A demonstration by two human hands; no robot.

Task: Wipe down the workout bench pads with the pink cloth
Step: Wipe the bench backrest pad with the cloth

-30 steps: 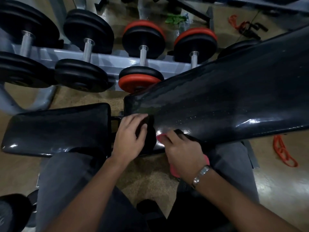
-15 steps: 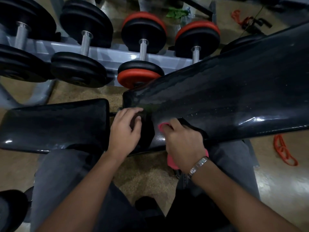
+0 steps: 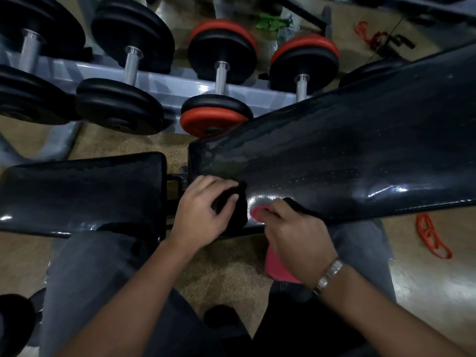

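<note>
The long black back pad (image 3: pixel 347 150) slants from the centre up to the right; its surface looks wet and shiny. The shorter black seat pad (image 3: pixel 82 191) lies to its left across a narrow gap. My right hand (image 3: pixel 296 238) presses the pink cloth (image 3: pixel 277 266) against the lower near corner of the back pad, with most of the cloth hidden under the hand and hanging below. My left hand (image 3: pixel 203 215) grips a loose flap of black cover at the back pad's near-left end.
A grey dumbbell rack (image 3: pixel 164 86) with black and red-and-black dumbbells stands just beyond the bench. An orange band (image 3: pixel 430 235) lies on the floor at right. A green item (image 3: pixel 270 23) and cables sit on the floor at the top. My legs in grey trousers straddle the bench.
Both hands stay at the back pad's near corner; the right hand with the cloth has shifted slightly up onto the pad. The view has tilted a little.
</note>
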